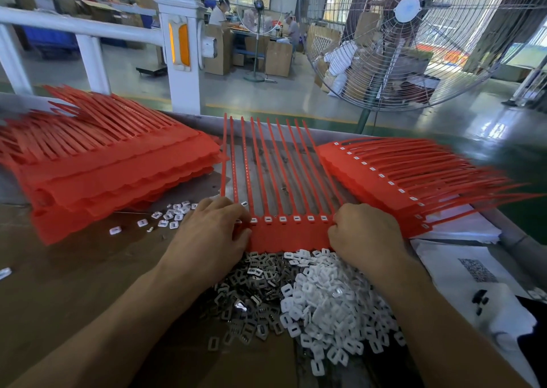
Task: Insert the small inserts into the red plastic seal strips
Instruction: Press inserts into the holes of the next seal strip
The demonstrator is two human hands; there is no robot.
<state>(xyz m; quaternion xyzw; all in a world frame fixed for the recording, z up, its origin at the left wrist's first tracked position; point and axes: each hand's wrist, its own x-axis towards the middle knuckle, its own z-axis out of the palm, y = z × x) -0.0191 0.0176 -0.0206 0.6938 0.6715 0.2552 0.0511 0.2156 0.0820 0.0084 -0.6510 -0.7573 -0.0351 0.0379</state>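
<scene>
Six white inserts show seated in the red plastic comb of seal strips (pixel 284 227) at centre; sockets under either hand are hidden. Left hand (pixel 211 233) at 9 o'clock and right hand (pixel 365 233) at 3 o'clock both curl fingers onto the comb's base. About ten tails. Loose white square inserts (pixel 328 293) heaped at 6 o'clock, uncountable. One finished stack (pixel 393 180) at 2 o'clock, one unfilled stack (pixel 103 162) at 10.

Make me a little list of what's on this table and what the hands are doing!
middle: red strip sheet, white inserts showing in its row of slots
left hand: fingers curled on the sheet's left end
right hand: fingers curled on the sheet's right end
front: white inserts pile beside grey metal pieces
left side: stack of red sheets
right side: red sheets with inserts in
</scene>
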